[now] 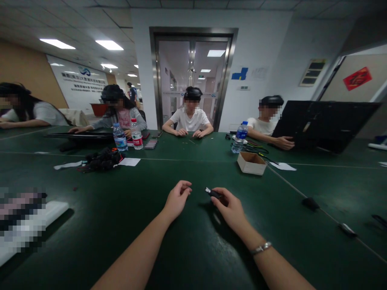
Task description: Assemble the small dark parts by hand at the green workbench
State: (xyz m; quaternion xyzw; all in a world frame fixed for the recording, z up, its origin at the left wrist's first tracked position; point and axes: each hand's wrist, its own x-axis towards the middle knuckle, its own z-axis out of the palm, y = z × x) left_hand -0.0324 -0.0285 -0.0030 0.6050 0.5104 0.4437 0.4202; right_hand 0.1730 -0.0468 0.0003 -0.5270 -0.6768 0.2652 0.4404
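My right hand (229, 207) pinches a small black connector (213, 193) with a silvery metal tip that points left. A metal bracelet circles that wrist. To the left, across a short gap, my left hand (178, 199) is raised over the green table (193, 173). Its fingers are curled and the thumb lies near the index fingertip; whether anything small sits between them cannot be made out. The two hands do not touch.
An open cardboard box (251, 164) and a water bottle (240, 137) stand at the right. Black items (104, 159) are heaped left, near two bottles. A white object (51, 215) lies near left. Several people sit around; one person holds a large black panel (320, 125).
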